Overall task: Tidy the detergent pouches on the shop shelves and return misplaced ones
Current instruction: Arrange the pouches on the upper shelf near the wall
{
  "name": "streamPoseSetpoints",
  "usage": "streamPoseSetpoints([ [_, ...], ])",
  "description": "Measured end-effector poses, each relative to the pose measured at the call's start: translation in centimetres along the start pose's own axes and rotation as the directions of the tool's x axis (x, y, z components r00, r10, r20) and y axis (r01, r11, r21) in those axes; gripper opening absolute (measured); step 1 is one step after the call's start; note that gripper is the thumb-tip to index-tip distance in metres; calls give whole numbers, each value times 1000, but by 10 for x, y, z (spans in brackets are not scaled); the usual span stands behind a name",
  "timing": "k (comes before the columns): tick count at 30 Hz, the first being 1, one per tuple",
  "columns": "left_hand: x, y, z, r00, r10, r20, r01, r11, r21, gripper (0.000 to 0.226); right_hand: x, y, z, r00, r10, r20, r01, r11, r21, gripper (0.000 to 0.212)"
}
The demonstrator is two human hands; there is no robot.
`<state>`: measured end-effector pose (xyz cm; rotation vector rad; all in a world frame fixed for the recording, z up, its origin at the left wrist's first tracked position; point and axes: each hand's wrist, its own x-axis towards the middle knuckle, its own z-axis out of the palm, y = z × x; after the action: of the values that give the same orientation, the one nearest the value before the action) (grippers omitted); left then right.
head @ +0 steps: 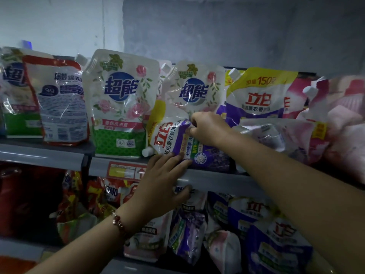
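A purple, white and yellow detergent pouch [173,139] lies on its side on the upper shelf [217,180], its cap pointing left. My right hand [207,129] pinches its upper edge. My left hand [162,186] lies against its lower edge and the shelf lip, thumb under the lip. Behind the lying pouch stand two white rose-print pouches, one on the left [120,103] and another further right [194,88]. To the right of them is an upright purple and yellow pouch [256,93].
Pink pouches [316,123] lie slumped at the right of the upper shelf. A red and white pouch [63,99] stands at the left. The lower shelf holds red pouches [94,198] and purple ones [256,224]. A red price tag [126,171] sits on the shelf lip.
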<state>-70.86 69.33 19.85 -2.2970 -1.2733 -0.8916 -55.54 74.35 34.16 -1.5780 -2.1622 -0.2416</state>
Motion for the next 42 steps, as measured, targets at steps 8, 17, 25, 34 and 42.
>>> streamPoseSetpoints([
  [8,-3,9,-25,989,-145,-20,136,964,-229,50,-6,1,-16,993,30,-118,-11,987,160,23],
  [17,7,19,-43,885,-432,174,401,519,-755,37,-9,13,-28,954,190,-233,-76,903,423,18],
  [25,52,35,-35,880,-437,186,423,544,-724,99,-16,16,-21,890,363,-276,-50,680,731,22],
  [34,80,32,-31,942,-335,-32,220,686,-693,133,-30,9,-18,825,565,18,3,-36,999,20],
  [42,68,-35,-42,990,-131,-47,112,953,-283,115,-27,-1,20,907,346,240,-140,-289,947,12],
])
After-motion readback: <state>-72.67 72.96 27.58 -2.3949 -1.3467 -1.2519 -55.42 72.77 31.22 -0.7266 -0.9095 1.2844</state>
